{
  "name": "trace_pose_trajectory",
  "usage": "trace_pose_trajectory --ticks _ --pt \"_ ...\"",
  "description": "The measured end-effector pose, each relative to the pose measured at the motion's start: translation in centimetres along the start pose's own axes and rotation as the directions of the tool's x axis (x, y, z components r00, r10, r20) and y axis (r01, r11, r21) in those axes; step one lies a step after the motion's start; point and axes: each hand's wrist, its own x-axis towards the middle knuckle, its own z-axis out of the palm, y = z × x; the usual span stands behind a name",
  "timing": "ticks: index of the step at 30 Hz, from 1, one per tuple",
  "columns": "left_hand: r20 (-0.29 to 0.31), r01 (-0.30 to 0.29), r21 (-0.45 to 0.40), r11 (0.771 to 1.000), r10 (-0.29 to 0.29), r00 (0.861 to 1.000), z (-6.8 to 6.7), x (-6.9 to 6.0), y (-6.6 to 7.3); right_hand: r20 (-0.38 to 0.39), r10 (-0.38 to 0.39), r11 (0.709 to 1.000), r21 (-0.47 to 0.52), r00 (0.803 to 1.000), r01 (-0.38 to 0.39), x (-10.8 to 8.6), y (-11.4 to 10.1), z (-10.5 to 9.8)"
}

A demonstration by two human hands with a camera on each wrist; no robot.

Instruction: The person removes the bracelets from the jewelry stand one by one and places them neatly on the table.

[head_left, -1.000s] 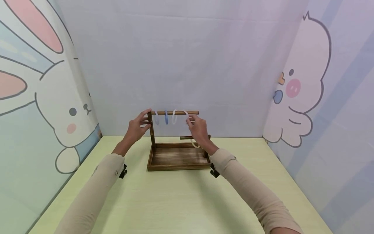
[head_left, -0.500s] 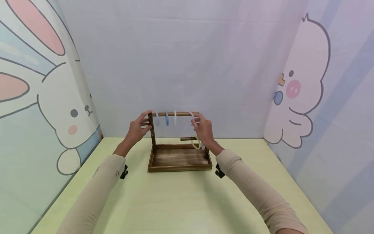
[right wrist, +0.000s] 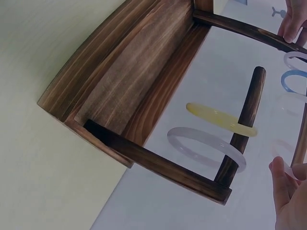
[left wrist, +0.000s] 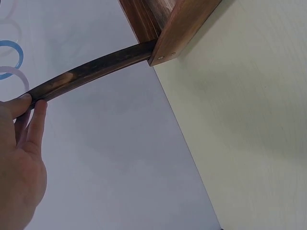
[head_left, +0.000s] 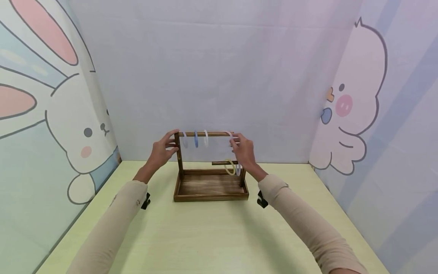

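A dark wooden rack [head_left: 211, 198] has a tray base and two bars. At its upper left, my left hand [head_left: 160, 153] grips the top of the tall post [left wrist: 96, 67]. My right hand [head_left: 245, 153] pinches a pale translucent bangle [head_left: 228, 133] near the free right end of the upper bar [head_left: 217, 134]; fingers hide part of it. Farther left on that bar hang a pale lilac bangle [head_left: 185, 140], a blue bangle [head_left: 196, 139] and a white bangle [head_left: 206, 138]. A yellow bangle [right wrist: 216, 118] and another lilac bangle [right wrist: 204, 134] hang on the lower bar [right wrist: 253, 96].
The rack stands on a pale yellow-green table [head_left: 205, 236], close to a plain backdrop [head_left: 212, 76]. Side panels carry a printed rabbit [head_left: 78, 114] and a printed chick [head_left: 356, 114]. The short right post [right wrist: 158, 160] holds up the lower bar.
My right hand has moved right along the upper bar with the pale bangle. More of the yellow and lilac bangles below now shows. The left hand has kept its grip on the post.
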Motion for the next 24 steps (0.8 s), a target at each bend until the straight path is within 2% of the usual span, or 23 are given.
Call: trace_pose_trajectory --ticks 12,24 --pt "0.009 0.035 0.007 0.999 -0.035 0.999 -0.1 0.0 0.2 -0.01 0.001 1.0 0.022 1.0 -0.001 0.4 0.5 -1.5" --pt "0.0 0.021 0.013 1.0 -0.021 1.0 0.0 0.0 0.0 -0.04 0.01 1.0 -0.004 0.999 -0.01 1.1 1.2 -3.0"
